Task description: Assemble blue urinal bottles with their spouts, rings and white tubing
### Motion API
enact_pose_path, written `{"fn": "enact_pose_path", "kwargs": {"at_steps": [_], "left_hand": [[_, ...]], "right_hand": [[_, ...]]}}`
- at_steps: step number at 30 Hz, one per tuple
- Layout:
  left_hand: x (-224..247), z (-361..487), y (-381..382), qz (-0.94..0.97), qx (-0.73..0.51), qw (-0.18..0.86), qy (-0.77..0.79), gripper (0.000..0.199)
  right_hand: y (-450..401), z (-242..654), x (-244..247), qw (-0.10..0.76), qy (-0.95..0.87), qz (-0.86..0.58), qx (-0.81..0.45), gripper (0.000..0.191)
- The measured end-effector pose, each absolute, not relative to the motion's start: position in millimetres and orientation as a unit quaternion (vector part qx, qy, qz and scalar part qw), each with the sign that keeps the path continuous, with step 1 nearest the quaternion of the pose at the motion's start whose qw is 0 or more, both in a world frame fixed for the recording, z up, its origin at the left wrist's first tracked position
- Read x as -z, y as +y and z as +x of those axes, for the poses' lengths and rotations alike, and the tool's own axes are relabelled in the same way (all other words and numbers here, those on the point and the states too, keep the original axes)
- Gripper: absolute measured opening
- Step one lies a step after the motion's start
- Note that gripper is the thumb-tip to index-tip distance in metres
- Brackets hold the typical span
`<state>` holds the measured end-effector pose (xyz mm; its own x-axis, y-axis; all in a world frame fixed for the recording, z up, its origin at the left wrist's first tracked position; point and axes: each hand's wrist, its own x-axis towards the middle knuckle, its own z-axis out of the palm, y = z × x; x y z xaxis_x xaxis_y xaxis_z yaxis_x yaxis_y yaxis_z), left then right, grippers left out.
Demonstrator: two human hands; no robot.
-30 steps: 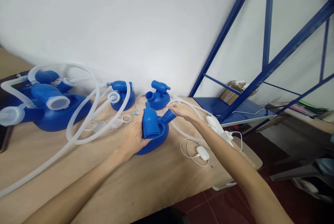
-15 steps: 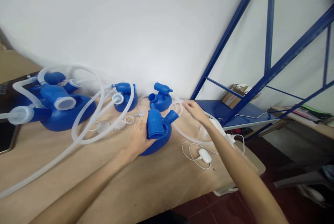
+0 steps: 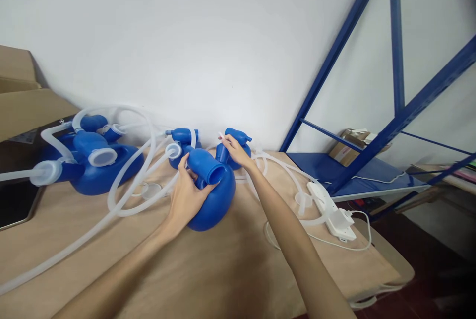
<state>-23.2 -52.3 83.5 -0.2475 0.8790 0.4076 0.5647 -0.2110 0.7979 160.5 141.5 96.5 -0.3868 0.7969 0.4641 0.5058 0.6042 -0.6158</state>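
My left hand (image 3: 188,192) is wrapped around the wide neck of a blue plastic bottle (image 3: 213,207). The bottle is tilted, with its open mouth turned towards me. Over the bottle's second, narrower spout (image 3: 222,153), my right hand (image 3: 236,151) has its fingers closed on a small white piece (image 3: 220,135). Whether the piece touches the spout I cannot tell. Another blue bottle (image 3: 242,155) stands right behind, partly hidden by my right hand, and a further one (image 3: 182,135) is behind my left hand, with a clear tube attached.
At left stands a larger-looking group of blue bottles (image 3: 126,160) with white caps and a long clear hose (image 3: 85,234). Clear discs (image 3: 151,191) lie near it. On the right are more tubes (image 3: 293,175), a white power strip (image 3: 340,227) with a cable, and a blue metal shelf (image 3: 316,165).
My right hand has come left from the clear tubing to the held bottle's spout, now with a small white piece in its fingers. My left hand has turned and tilted the bottle.
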Motion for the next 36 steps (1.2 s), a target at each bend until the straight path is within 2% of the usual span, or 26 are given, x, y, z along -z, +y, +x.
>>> {"fn": "enact_pose_path", "kwargs": {"at_steps": [4, 8, 14, 20, 26, 29, 32, 36], "left_hand": [[-87, -30, -53, 0.56, -0.504, 0.188, 0.63, 0.106], [-93, -35, -49, 0.555, -0.531, 0.182, 0.614, 0.106], [-116, -10, -14, 0.57, -0.478, 0.095, 0.661, 0.106], [-134, 27, 76, 0.629, -0.386, 0.031, 0.675, 0.1], [-109, 42, 141, 0.649, -0.353, 0.072, 0.67, 0.101], [-91, 35, 153, 0.652, -0.347, 0.104, 0.666, 0.108], [-81, 24, 162, 0.676, -0.333, 0.143, 0.642, 0.116], [-79, 6, 169, 0.697, -0.319, 0.179, 0.617, 0.111]], "right_hand": [[167, 152, -98, 0.305, -0.848, -0.366, -0.231, 0.03], [162, 181, -97, 0.275, -0.86, -0.365, -0.228, 0.033], [128, 222, -104, 0.258, -0.871, -0.379, -0.179, 0.03], [91, 243, -103, 0.26, -0.87, -0.399, -0.127, 0.03], [49, 242, -81, 0.332, -0.854, -0.391, -0.088, 0.028], [26, 226, -65, 0.318, -0.82, -0.45, -0.155, 0.027], [11, 201, -45, 0.282, -0.8, -0.471, -0.242, 0.019], [8, 151, -21, 0.265, -0.787, -0.467, -0.305, 0.014]]}}
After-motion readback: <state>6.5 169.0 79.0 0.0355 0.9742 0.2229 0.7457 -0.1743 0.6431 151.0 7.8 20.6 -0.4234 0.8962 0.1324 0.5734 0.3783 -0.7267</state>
